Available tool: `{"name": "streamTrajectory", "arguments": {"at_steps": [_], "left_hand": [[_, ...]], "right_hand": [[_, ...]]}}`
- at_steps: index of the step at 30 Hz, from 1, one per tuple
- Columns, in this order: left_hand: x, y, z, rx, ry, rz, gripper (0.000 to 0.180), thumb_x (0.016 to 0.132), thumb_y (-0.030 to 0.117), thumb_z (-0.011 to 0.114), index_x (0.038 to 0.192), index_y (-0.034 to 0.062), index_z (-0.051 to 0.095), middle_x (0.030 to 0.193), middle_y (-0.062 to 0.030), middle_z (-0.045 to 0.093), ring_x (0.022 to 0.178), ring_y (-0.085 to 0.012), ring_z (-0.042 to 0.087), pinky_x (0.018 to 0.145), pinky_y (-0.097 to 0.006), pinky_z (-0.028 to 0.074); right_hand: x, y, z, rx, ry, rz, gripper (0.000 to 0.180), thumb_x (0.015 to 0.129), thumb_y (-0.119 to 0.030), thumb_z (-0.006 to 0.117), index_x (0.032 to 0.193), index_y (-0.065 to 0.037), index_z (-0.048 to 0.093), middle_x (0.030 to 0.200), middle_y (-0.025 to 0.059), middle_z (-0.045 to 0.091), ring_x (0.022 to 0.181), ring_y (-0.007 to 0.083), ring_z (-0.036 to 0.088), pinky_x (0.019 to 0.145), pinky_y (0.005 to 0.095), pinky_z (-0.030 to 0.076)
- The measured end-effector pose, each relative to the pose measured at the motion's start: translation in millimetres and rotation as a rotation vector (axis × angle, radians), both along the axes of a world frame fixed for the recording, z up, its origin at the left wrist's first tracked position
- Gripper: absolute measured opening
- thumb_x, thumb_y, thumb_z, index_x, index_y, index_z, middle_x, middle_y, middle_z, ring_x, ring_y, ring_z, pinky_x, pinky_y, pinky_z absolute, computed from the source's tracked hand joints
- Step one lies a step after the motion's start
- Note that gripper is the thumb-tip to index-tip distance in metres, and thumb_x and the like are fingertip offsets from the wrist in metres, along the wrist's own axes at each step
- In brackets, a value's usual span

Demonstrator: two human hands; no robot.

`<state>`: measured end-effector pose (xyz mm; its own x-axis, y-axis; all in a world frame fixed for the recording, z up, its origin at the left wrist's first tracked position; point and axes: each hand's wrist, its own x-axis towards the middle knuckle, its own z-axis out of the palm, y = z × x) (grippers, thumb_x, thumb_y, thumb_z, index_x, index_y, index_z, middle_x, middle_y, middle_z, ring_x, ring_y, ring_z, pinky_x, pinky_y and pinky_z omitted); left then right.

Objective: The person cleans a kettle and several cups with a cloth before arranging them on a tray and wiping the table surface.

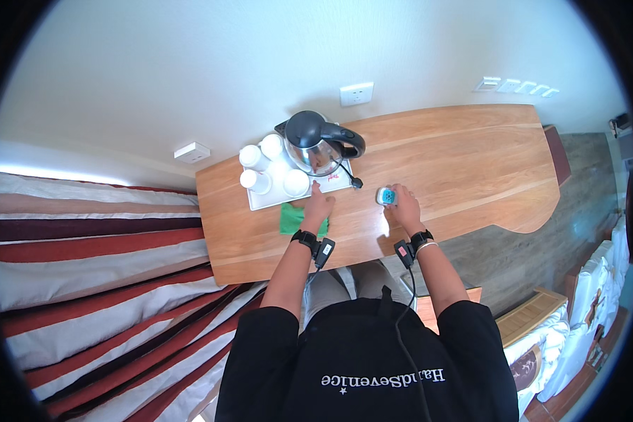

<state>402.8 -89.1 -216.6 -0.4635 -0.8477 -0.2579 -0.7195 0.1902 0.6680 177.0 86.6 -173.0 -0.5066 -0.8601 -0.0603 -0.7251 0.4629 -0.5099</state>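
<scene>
My right hand (406, 209) grips a small white-and-blue rounded object (385, 196) with dark marks on its top, low over the desk; its exact kind is too small to make out. To its left, my left hand (319, 208) is above a green cloth (292, 219) that lies flat on the wood. Its index finger stretches to the front rim of a white tray (264, 203), and nothing shows in that hand. Several white cups (296, 183) stand on the tray, beside a glass kettle (316, 156) with a black lid and handle.
The wooden desk (457, 162) runs along a pale wall with a socket (356, 93) and several switches (517, 86). A short black cord end (356, 183) reaches past the tray's right side. Striped curtains (98, 260) hang at left; a wooden-framed seat (531, 316) stands at lower right.
</scene>
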Motion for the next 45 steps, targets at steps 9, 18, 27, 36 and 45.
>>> {"name": "streamTrajectory", "arguments": {"at_steps": [9, 18, 27, 36, 45], "left_hand": [[-13, 3, 32, 0.141, -0.279, -0.057, 0.073, 0.083, 0.036, 0.057, 0.145, 0.0116, 0.027, 0.107, -0.0210, 0.068, 0.094, -0.0404, 0.066, 0.083, -0.050, 0.050], [-41, 28, 17, 0.000, -0.116, -0.141, 0.063, 0.084, 0.031, 0.058, 0.138, 0.0091, 0.035, 0.123, -0.0186, 0.062, 0.103, -0.0396, 0.063, 0.084, -0.051, 0.050], [-21, 18, 32, 0.082, -0.246, -0.149, 0.054, 0.085, 0.027, 0.056, 0.136, 0.0155, 0.040, 0.116, -0.0207, 0.064, 0.100, -0.0385, 0.064, 0.081, -0.052, 0.051], [-30, 21, 24, 0.001, -0.159, -0.203, 0.056, 0.085, 0.032, 0.055, 0.135, 0.0127, 0.040, 0.110, -0.0212, 0.066, 0.097, -0.0403, 0.065, 0.081, -0.052, 0.050], [-15, 23, 9, -0.083, 0.403, 0.043, 0.042, 0.087, 0.017, 0.062, 0.125, 0.0065, 0.048, 0.103, -0.0206, 0.068, 0.095, -0.0375, 0.066, 0.082, -0.044, 0.051]], "right_hand": [[2, -1, -4, -0.019, -0.060, -0.004, 0.051, 0.070, -0.009, 0.078, 0.113, -0.013, 0.050, 0.112, 0.0125, 0.060, 0.101, 0.0395, 0.059, 0.083, 0.0478, 0.049], [4, -4, 0, 0.020, -0.048, -0.014, 0.049, 0.072, -0.009, 0.076, 0.113, -0.012, 0.050, 0.111, 0.0131, 0.059, 0.101, 0.0394, 0.058, 0.082, 0.0482, 0.048], [2, -2, -1, 0.007, -0.016, 0.007, 0.050, 0.071, -0.009, 0.076, 0.113, -0.012, 0.050, 0.111, 0.0132, 0.059, 0.099, 0.0388, 0.059, 0.081, 0.0480, 0.048], [5, -1, 0, 0.014, -0.009, -0.010, 0.051, 0.071, -0.009, 0.077, 0.114, -0.012, 0.050, 0.111, 0.0127, 0.060, 0.099, 0.0390, 0.059, 0.080, 0.0486, 0.048], [-3, -8, 11, -0.209, -0.314, 0.060, 0.049, 0.072, -0.013, 0.080, 0.114, -0.008, 0.053, 0.110, 0.0153, 0.064, 0.100, 0.0329, 0.065, 0.084, 0.0393, 0.053]]}}
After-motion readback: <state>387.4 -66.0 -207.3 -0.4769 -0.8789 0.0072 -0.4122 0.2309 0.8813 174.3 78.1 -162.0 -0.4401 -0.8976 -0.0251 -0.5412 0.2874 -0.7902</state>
